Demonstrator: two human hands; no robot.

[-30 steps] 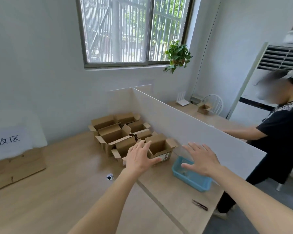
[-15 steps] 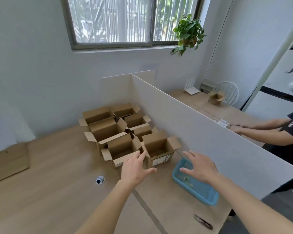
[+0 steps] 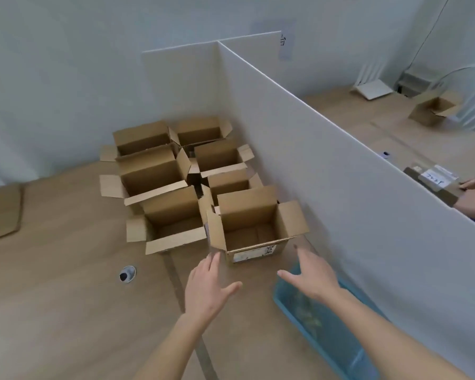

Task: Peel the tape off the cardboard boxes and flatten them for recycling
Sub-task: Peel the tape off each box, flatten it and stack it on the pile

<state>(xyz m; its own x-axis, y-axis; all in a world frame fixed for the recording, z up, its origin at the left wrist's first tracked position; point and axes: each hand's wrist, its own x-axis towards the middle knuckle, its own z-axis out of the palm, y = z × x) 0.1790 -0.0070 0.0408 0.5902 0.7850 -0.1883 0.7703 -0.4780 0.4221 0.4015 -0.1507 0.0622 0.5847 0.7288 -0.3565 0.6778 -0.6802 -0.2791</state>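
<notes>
Fingers (image 3: 213, 263) spread on both hands, holding nothing: left hand (image 3: 207, 287) and right hand (image 3: 313, 275) hover just short of the nearest cardboard box (image 3: 251, 229), which stands upright on the bench (image 3: 66, 297), flaps open, white label on its front. Blue tray (image 3: 327, 333) lies under the right wrist, vs. the white divider (image 3: 327, 174). Behind, approx. six more open boxes (image 3: 159, 174) stand clustered, none flattened. At far left, flat cardboard (image 3: 0, 212) suggests work barely begun. Tape can't be made out.
</notes>
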